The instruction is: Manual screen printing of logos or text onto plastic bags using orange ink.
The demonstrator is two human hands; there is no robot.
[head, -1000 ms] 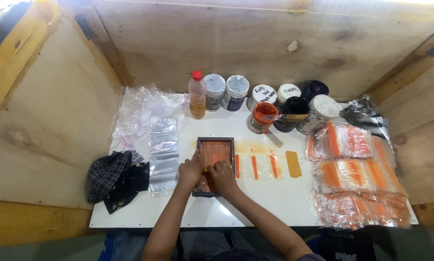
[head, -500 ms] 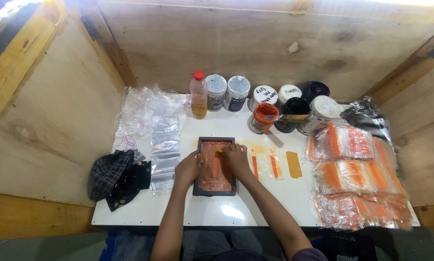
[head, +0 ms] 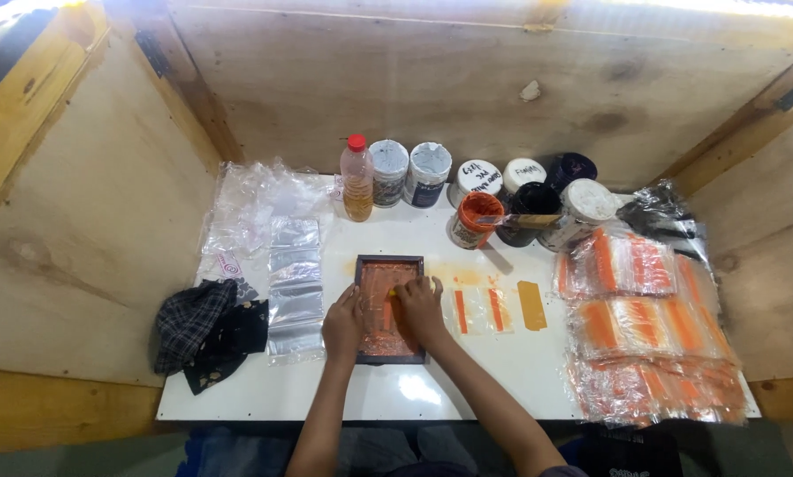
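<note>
The small dark-framed printing screen (head: pixel 389 309), smeared orange, lies flat at the near middle of our white counter (head: pixel 467 389). Our left hand (head: pixel 343 322) presses its left frame edge, fingers flat. Our right hand (head: pixel 418 305) rests on the mesh, grip clamped on a yellowish squeegee (head: pixel 390 305). Orange-striped clear bags (head: pixel 480 311) lie just right.

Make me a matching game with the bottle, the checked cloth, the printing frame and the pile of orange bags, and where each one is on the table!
Things:
1. bottle with red cap
2. checked cloth
3. dark frame with orange ink
4. pile of orange-striped bags

Places:
A. right side of the table
B. under both hands, in the middle
C. back row, beside the jars
D. left edge of the table

Pairs: 1-C, 2-D, 3-B, 4-A
</note>
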